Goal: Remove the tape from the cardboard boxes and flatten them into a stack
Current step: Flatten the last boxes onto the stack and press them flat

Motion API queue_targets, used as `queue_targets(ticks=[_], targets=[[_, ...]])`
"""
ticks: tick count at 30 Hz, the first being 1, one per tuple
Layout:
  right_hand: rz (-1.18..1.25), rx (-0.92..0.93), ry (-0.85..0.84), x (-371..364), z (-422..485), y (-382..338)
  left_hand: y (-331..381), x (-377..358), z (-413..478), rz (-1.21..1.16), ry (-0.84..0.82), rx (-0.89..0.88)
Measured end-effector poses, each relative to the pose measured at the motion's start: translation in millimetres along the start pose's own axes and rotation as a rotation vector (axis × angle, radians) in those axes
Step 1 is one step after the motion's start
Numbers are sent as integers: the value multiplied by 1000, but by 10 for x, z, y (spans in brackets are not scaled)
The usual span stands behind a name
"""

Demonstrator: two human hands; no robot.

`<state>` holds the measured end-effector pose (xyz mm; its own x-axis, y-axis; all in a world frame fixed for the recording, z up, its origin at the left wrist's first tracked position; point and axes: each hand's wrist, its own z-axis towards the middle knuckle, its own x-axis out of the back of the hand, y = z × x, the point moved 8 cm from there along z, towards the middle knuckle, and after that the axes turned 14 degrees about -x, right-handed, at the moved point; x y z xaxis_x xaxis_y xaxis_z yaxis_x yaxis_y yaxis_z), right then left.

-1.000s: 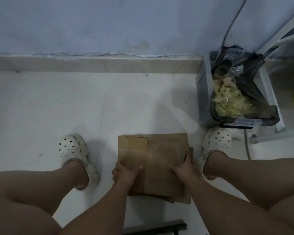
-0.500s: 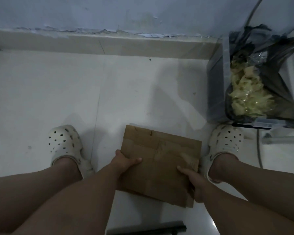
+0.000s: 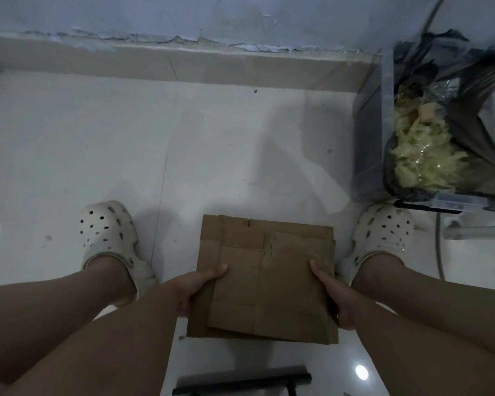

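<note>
Squared up now since half a second ago, the flattened cardboard stack sits at lower centre, left hand and right hand grasping its side edges; light, stiff, probably slides apart, so hold both sides.

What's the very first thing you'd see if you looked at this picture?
First, the flat brown cardboard stack low in the middle. The left hand grips its left edge and the right hand grips its right edge. Next comes the bin at the upper right by the wall, lined with a black bag and heaped with crumpled yellowish tape. A white left clog and right clog stand either side of the cardboard.
</note>
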<state>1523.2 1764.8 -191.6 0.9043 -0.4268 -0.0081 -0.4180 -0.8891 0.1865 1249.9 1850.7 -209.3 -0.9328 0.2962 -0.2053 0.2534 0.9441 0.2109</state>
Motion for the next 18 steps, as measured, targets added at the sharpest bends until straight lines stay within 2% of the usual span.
queue_targets(ticks=[4,10,13,18], targets=[[-61,-9,-39,-6,14,38,48,51,7,22,39,-68],[56,44,-150,-114,56,-61,201,261,27,143,149,-160],[-17,98,-144,-213,-10,-257,233,386,136,137,276,-259],[-224,247,-91,-356,-256,-855,263,439,191,-3,255,-291]])
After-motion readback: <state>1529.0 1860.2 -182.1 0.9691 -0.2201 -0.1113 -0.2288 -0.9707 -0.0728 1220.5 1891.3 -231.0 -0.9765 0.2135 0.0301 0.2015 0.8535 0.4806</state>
